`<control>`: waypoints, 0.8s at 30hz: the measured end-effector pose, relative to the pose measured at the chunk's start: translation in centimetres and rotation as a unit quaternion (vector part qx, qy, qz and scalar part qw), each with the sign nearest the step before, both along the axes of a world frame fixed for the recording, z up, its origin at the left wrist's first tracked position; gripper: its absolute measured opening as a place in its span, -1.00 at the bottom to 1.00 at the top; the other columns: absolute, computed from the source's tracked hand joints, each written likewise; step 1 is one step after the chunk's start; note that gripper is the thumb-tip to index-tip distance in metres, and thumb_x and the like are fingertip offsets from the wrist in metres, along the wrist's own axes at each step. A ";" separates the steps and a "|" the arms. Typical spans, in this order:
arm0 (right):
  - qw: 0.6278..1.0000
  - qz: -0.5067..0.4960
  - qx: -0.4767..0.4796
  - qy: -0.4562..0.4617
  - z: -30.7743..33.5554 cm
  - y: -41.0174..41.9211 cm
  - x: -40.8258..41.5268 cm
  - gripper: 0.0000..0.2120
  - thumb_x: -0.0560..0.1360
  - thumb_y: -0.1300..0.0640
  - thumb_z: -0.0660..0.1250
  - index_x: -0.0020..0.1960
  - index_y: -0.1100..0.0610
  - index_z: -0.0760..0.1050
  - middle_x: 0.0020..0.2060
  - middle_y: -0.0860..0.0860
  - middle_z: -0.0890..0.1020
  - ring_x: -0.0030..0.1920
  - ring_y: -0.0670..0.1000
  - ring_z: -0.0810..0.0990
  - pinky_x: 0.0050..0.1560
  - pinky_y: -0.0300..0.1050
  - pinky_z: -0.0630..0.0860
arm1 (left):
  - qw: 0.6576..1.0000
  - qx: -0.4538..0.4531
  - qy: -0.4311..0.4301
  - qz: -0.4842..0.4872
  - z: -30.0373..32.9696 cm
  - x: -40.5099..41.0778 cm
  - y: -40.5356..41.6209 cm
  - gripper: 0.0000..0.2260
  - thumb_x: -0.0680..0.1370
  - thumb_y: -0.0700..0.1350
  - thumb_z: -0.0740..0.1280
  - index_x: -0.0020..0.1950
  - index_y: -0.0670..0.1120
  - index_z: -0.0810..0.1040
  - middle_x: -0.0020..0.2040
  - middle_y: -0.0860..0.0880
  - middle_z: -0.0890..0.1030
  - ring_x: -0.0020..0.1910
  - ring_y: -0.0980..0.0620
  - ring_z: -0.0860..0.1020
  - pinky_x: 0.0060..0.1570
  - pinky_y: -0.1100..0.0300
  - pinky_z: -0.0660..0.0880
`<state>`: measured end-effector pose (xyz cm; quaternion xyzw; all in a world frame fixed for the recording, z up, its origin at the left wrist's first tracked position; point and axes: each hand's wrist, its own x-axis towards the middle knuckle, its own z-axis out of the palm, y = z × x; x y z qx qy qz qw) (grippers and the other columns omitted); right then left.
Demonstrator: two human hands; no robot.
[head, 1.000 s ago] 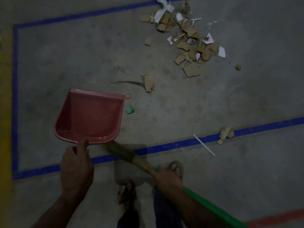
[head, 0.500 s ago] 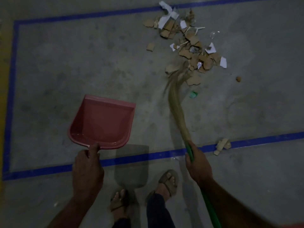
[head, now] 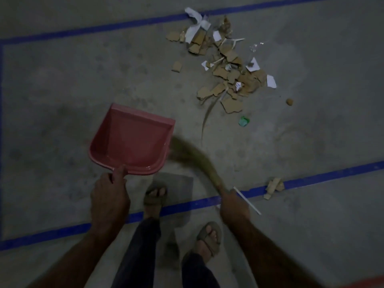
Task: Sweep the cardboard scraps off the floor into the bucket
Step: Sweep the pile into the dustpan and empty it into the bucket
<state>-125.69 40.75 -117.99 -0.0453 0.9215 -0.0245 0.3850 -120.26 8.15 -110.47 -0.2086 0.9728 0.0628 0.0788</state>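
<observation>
The cardboard scraps (head: 226, 73) lie heaped on the floor (head: 62, 90), well beyond the red dustpan (head: 131, 140). Left hand (head: 109, 196) grips the dustpan; right hand (head: 233, 206) grips the blurred broom (head: 193, 156). Scraps look light, flat, skittish: sweep gently, low

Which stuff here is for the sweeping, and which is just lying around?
For the job:
- red dustpan, held by left hand
- broom, held by right hand
- cardboard scraps

Just there:
- blue floor tape
- sandals
</observation>
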 end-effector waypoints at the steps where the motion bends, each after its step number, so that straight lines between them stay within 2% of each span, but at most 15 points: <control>1: 0.999 -0.036 0.002 0.012 -0.1 0.5 -1.4 -0.63 0.65 0.14 0.10 0.45 0.01 0.26 0.11 0.09 0.50 -0.03 0.10 0.60 -0.16 -0.06 0.50 | 1.000 0.000 -0.013 -0.014 -0.3 -0.5 -0.1 -0.64 0.59 -0.29 0.29 0.38 -0.12 0.43 -0.13 -0.19 0.43 -0.17 -0.20 0.42 -0.22 -0.07 0.35; 3: 0.995 -0.085 -0.038 0.042 0.7 1.8 -2.9 -0.56 0.65 0.11 0.11 0.51 -0.05 0.18 0.00 0.08 0.45 -0.12 0.12 0.58 -0.21 -0.03 0.47 | 0.999 0.010 -0.031 -0.031 -0.8 -1.5 -0.3 -0.63 0.57 -0.30 0.30 0.38 -0.11 0.44 -0.14 -0.19 0.44 -0.18 -0.19 0.43 -0.23 -0.03 0.33; 6: 0.976 -0.162 -0.114 0.094 4.2 3.9 -0.7 -0.50 0.66 0.04 0.15 0.57 -0.09 0.15 -0.04 0.04 0.45 -0.19 0.03 0.46 -0.22 -0.09 0.42 | 0.995 0.037 -0.044 -0.075 -1.0 -3.8 -0.5 -0.63 0.56 -0.32 0.31 0.36 -0.14 0.46 -0.14 -0.20 0.45 -0.19 -0.22 0.45 -0.23 -0.04 0.33; 9: 0.957 -0.253 -0.102 0.100 7.1 5.7 5.3 -0.48 0.63 0.04 0.24 0.55 -0.07 0.21 0.03 0.02 0.48 -0.08 0.03 0.52 -0.17 -0.12 0.46 | 0.991 0.041 -0.055 -0.115 -0.6 -6.1 0.2 -0.65 0.54 -0.34 0.31 0.33 -0.18 0.48 -0.19 -0.22 0.45 -0.22 -0.22 0.45 -0.26 -0.08 0.35; 12: 0.924 -0.343 -0.056 0.159 7.8 7.1 12.8 -0.40 0.48 0.24 0.40 0.49 0.01 0.37 -0.08 0.12 0.58 -0.24 0.16 0.60 -0.30 -0.07 0.54 | 0.981 0.067 -0.039 -0.178 -0.3 -8.6 0.7 -0.67 0.58 -0.31 0.21 0.33 -0.14 0.48 -0.18 -0.17 0.44 -0.20 -0.18 0.44 -0.22 -0.09 0.36; 14: 0.897 -0.433 0.002 0.093 7.7 7.9 16.1 -0.37 0.49 0.24 0.37 0.51 -0.03 0.30 -0.06 0.22 0.64 -0.17 0.25 0.63 -0.17 0.00 0.59 | 0.974 0.071 -0.031 -0.213 -0.7 -10.1 0.7 -0.66 0.59 -0.24 0.16 0.35 -0.11 0.48 -0.17 -0.15 0.42 -0.20 -0.18 0.43 -0.24 -0.07 0.34; 16: 0.858 -0.512 0.031 0.029 7.7 8.1 17.6 -0.37 0.54 0.12 0.34 0.57 0.01 0.21 0.02 0.24 0.65 -0.03 0.24 0.65 0.00 0.05 0.57 | 0.965 0.070 -0.026 -0.253 -1.2 -11.1 0.8 -0.63 0.57 -0.18 0.13 0.36 -0.10 0.47 -0.16 -0.14 0.41 -0.21 -0.19 0.43 -0.24 -0.08 0.35; 18: 0.854 -0.518 0.043 -0.007 7.2 7.6 17.7 -0.42 0.58 0.08 0.29 0.56 0.05 0.20 0.17 0.18 0.62 0.12 0.18 0.62 0.11 -0.05 0.51 | 0.955 0.066 -0.020 -0.289 -2.0 -11.7 0.8 -0.61 0.56 -0.16 0.12 0.36 -0.10 0.48 -0.17 -0.11 0.38 -0.22 -0.17 0.41 -0.23 -0.07 0.33; 20: 0.867 -0.497 0.038 -0.018 5.9 5.9 16.3 -0.45 0.60 0.07 0.27 0.55 0.03 0.21 0.22 0.15 0.61 0.14 0.15 0.61 0.03 -0.19 0.44 | 0.951 0.069 -0.018 -0.300 -2.7 -12.1 0.8 -0.63 0.57 -0.16 0.12 0.35 -0.09 0.49 -0.17 -0.08 0.36 -0.21 -0.16 0.41 -0.21 -0.06 0.32; 22: 0.886 -0.463 -0.009 0.010 2.8 4.0 14.7 -0.43 0.58 0.08 0.27 0.56 0.08 0.23 0.16 0.23 0.62 0.05 0.19 0.63 -0.03 -0.13 0.50 | 0.951 0.071 -0.015 -0.301 -3.2 -12.2 0.9 -0.65 0.58 -0.17 0.14 0.34 -0.08 0.48 -0.16 -0.08 0.35 -0.20 -0.17 0.41 -0.18 -0.07 0.32; 24: 0.900 -0.431 -0.052 0.029 0.5 1.5 12.2 -0.44 0.57 0.06 0.28 0.54 0.07 0.26 0.18 0.25 0.58 0.07 0.22 0.61 0.05 -0.01 0.54 | 0.950 0.062 -0.017 -0.305 -3.8 -12.4 0.8 -0.66 0.59 -0.20 0.16 0.35 -0.09 0.48 -0.15 -0.11 0.38 -0.19 -0.19 0.42 -0.18 -0.10 0.34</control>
